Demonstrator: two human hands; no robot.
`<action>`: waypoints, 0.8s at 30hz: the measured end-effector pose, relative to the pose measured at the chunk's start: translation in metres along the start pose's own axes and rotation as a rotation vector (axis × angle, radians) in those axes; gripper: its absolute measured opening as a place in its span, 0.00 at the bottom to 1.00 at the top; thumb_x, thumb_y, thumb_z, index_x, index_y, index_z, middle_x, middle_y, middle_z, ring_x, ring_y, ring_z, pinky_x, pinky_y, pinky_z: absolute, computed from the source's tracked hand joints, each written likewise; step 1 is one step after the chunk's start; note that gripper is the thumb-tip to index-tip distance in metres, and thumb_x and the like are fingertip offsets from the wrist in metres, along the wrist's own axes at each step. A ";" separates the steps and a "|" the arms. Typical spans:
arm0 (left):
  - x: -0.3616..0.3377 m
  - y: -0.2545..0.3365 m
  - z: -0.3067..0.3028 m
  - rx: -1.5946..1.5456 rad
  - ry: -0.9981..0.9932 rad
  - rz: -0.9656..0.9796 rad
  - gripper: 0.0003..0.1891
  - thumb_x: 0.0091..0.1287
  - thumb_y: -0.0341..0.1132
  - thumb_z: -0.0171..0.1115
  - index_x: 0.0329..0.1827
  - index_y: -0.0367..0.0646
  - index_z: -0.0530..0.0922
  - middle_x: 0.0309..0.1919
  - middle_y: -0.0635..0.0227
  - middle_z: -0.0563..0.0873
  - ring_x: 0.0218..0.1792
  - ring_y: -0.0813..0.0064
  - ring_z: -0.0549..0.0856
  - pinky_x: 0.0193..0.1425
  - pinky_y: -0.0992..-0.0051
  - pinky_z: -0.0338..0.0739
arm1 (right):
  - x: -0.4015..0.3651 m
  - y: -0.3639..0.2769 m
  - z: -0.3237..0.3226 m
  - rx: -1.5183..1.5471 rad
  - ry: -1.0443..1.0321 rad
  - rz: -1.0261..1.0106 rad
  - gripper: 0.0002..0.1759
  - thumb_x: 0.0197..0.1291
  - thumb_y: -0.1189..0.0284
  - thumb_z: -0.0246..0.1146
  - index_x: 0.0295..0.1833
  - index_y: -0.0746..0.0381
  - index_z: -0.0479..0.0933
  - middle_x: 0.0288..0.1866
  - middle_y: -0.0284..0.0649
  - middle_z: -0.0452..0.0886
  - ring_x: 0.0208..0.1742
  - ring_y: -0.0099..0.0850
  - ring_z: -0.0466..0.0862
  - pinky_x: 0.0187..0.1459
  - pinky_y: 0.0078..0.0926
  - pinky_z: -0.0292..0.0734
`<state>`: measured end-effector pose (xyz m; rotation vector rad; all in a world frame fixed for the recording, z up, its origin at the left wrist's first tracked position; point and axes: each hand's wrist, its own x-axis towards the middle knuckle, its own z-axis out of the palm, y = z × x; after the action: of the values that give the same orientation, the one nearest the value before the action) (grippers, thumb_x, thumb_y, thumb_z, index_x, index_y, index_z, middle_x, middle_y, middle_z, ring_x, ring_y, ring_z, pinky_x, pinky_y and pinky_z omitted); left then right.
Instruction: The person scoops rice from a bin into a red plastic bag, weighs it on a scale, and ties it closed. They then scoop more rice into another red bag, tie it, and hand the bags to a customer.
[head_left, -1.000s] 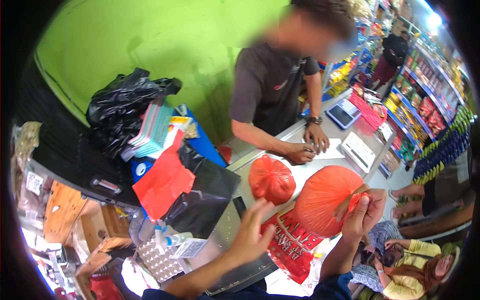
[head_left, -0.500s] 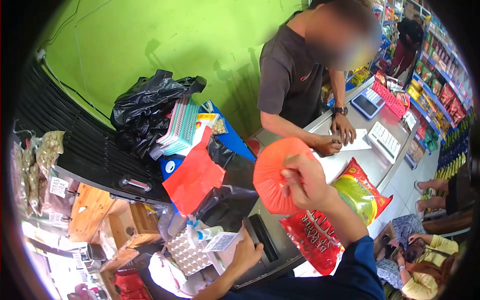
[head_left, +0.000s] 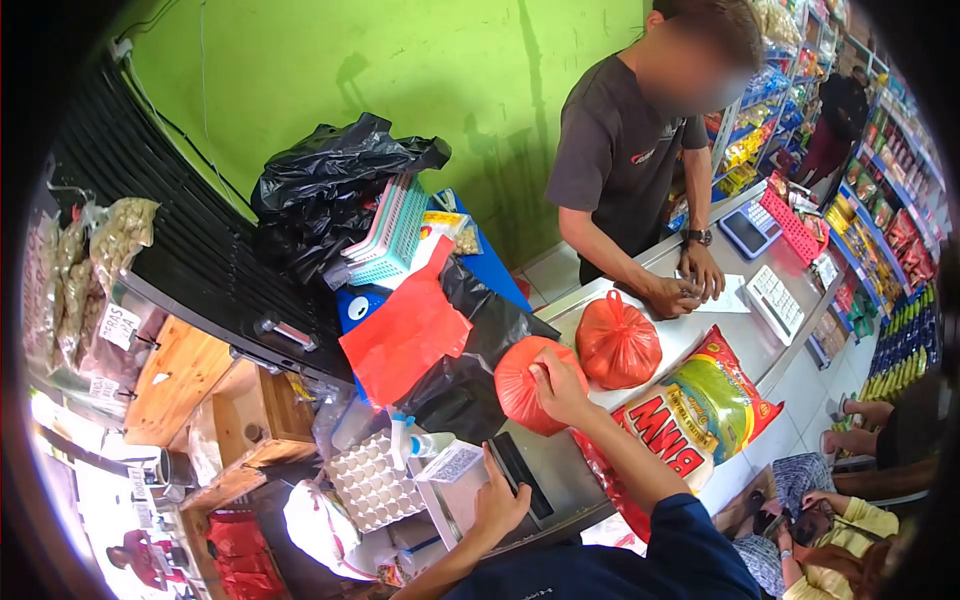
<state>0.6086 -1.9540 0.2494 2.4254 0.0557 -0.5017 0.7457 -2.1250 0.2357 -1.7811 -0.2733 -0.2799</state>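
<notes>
My right hand [head_left: 562, 392] is closed on the top of a bulging red plastic bag [head_left: 522, 395], low over the metal counter. A second tied red plastic bag [head_left: 620, 345] stands just to its right. Below my right forearm, partly hidden, lies a large red and green printed sack [head_left: 715, 400]. My left hand [head_left: 500, 505] is at the near counter edge, index finger stretched out and thumb apart, beside a small box with a QR code card [head_left: 452, 462] and a dark slot [head_left: 520, 475].
Across the metal counter [head_left: 575, 490], a co-worker [head_left: 635, 160] bends over a paper [head_left: 725, 295], both hands on it. A calculator [head_left: 775, 303] and a red basket [head_left: 793, 228] are farther along. At left are egg trays [head_left: 372, 482], black plastic bags [head_left: 320, 200] and red plastic sheets [head_left: 405, 335].
My right hand has lowered the red plastic bag and moved it slightly left. The second red bag now shows beside it. My left hand stays at the counter edge.
</notes>
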 end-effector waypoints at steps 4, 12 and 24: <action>-0.001 -0.009 0.008 -0.105 0.089 0.149 0.51 0.57 0.41 0.60 0.72 0.31 0.32 0.26 0.42 0.82 0.27 0.40 0.82 0.35 0.53 0.78 | 0.000 -0.030 -0.006 -0.390 -0.023 0.074 0.08 0.61 0.73 0.56 0.41 0.65 0.67 0.33 0.51 0.77 0.36 0.48 0.79 0.37 0.41 0.72; -0.054 -0.031 -0.035 -0.336 0.233 0.447 0.37 0.61 0.40 0.62 0.67 0.34 0.54 0.12 0.69 0.74 0.13 0.71 0.76 0.20 0.72 0.70 | -0.027 0.012 0.035 -1.002 0.008 -0.199 0.35 0.57 0.56 0.57 0.68 0.60 0.62 0.73 0.53 0.55 0.73 0.52 0.55 0.69 0.52 0.50; -0.120 -0.218 -0.096 -0.533 0.426 0.179 0.21 0.64 0.28 0.55 0.61 0.37 0.66 0.13 0.66 0.73 0.14 0.74 0.74 0.22 0.72 0.69 | -0.038 0.122 0.013 -1.564 -0.091 -0.436 0.36 0.62 0.56 0.53 0.68 0.68 0.58 0.70 0.58 0.58 0.71 0.53 0.57 0.69 0.54 0.49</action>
<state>0.4942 -1.7136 0.2320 1.9451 0.1336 0.1120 0.7507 -2.1407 0.1079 -3.2670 -0.5972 -0.8825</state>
